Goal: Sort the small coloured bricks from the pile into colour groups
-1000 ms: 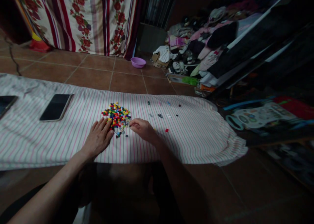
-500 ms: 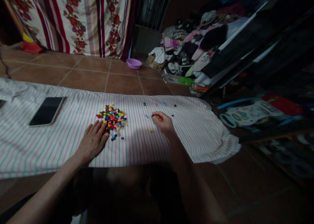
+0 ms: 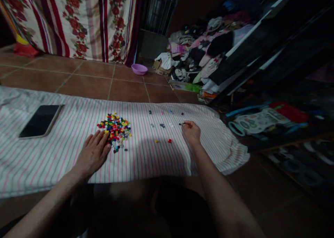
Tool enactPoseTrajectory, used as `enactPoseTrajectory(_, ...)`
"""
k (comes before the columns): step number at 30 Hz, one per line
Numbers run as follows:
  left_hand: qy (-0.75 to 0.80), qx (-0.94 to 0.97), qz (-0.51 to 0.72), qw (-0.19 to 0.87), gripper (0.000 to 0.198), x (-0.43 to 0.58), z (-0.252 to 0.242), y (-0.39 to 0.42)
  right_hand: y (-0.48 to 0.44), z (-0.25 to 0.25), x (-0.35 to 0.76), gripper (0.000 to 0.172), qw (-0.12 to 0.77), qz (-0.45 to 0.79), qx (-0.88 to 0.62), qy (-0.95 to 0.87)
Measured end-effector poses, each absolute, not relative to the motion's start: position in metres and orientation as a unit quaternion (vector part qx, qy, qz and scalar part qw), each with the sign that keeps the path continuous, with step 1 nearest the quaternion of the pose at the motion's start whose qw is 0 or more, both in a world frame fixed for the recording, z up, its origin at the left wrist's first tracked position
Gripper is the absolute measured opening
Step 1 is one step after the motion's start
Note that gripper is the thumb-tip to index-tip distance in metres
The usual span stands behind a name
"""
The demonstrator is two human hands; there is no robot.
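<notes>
Bead pile [image 3: 114, 128] sits mid-cloth on the striped cloth [image 3: 52, 154] - a roughly round heap, slightly wider left-right, mixed colours. Loose pieces are scattered right of it in loose left-right rows; a red piece [image 3: 169, 140] lies nearest.

Left hand [image 3: 92, 154]: flat, palm down, fingers spread and pointing far, tips touching the pile's near-left edge, holding nothing.

Right hand [image 3: 192, 133]: fingertips bunched, pointing left at a dark piece [image 3: 180, 124] - can't tell if it's gripped or just touched.

Phone [image 3: 40, 120] lies far left, face up.

Purple bowl [image 3: 139, 69] stands on the floor beyond - contents not visible.
</notes>
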State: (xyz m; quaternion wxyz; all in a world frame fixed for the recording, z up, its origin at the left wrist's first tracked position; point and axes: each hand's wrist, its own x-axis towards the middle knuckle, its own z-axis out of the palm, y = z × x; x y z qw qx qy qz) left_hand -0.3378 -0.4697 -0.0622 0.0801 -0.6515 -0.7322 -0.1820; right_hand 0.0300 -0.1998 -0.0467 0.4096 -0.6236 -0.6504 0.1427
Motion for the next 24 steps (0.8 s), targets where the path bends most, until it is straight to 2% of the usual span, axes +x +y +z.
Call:
enactPoseTrajectory(8,-0.732,-0.656,-0.166,0.079,0.054,-0.339,-0.062,-0.470,-0.194,-0.053,0.029,0.031,0.351,0.135,-0.623,-0.686)
enactPoseTrajectory(15,-0.731,-0.660,-0.153,0.079,0.055,-0.339,-0.061,-0.470,-0.193,-0.068,0.037,0.031,0.363,0.054,-0.605,-0.707)
enactPoseTrajectory(24,-0.729,-0.661,-0.154,0.087,0.053,-0.340,-0.063,-0.470,-0.192,-0.075,0.035,0.031,0.393,0.031,-0.600,-0.696)
